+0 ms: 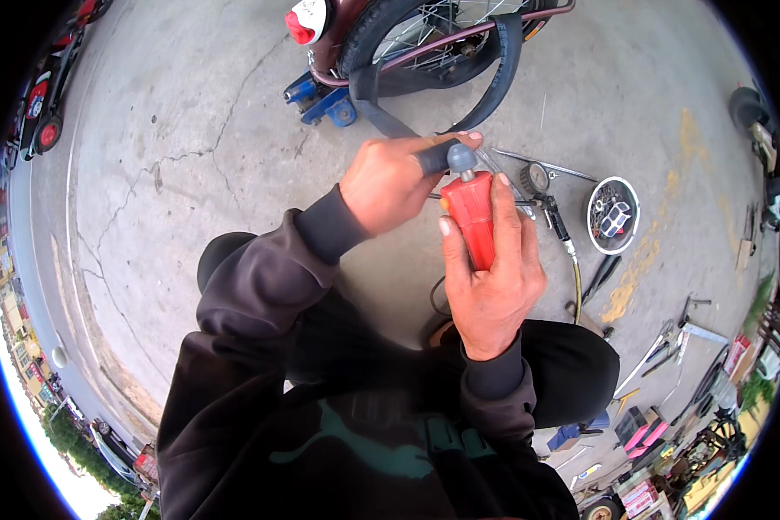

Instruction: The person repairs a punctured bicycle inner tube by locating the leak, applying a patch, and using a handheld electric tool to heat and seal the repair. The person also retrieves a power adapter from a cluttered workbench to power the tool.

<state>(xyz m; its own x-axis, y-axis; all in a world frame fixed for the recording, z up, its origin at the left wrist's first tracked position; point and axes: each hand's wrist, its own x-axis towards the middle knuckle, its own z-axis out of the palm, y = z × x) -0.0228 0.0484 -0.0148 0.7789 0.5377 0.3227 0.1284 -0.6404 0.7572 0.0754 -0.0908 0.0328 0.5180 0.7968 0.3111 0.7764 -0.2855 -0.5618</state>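
My left hand is closed on a stretch of black inner tube, which loops up to the wheel at the top of the view. Its held part lies folded over the fingers. In my right hand is a red handheld grinder, gripped between thumb and fingers. A rounded grey tip on a short metal shaft tops the grinder. That tip is right beside the held tube; I cannot tell whether they touch.
A spoked motorcycle wheel stands ahead, with a blue stand beside it. To the right lie a tyre inflator with gauge, its yellow hose, and a white-rimmed bowl of small parts. Scattered tools lie farther right.
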